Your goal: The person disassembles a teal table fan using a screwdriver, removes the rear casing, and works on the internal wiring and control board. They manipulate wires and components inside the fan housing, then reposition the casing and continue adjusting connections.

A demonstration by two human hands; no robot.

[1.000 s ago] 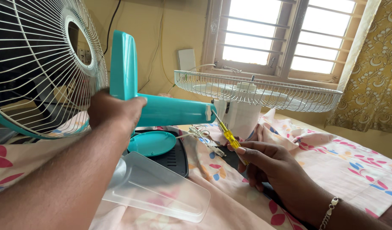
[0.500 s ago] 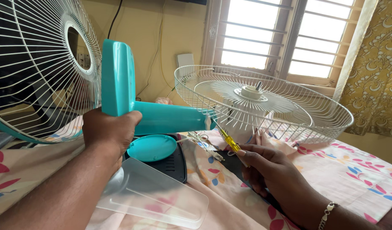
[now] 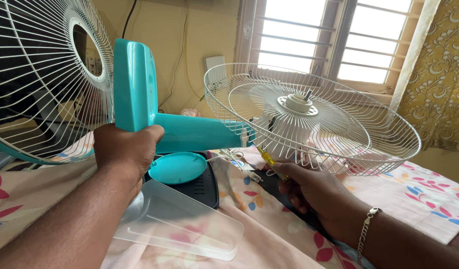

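The teal fan body [image 3: 139,94] is clenched at its neck by the left hand [image 3: 122,149] while a screwdriver [image 3: 270,162], grasped by the right hand [image 3: 314,192], is held under the rear guard [image 3: 314,117]; a steady grip and a careful tip alignment seem required.

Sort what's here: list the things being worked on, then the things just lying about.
In hand:
left hand gripping teal fan body
right hand holding yellow screwdriver
rear wire guard

Lying about:
front grille
clear fan blade
teal round cap
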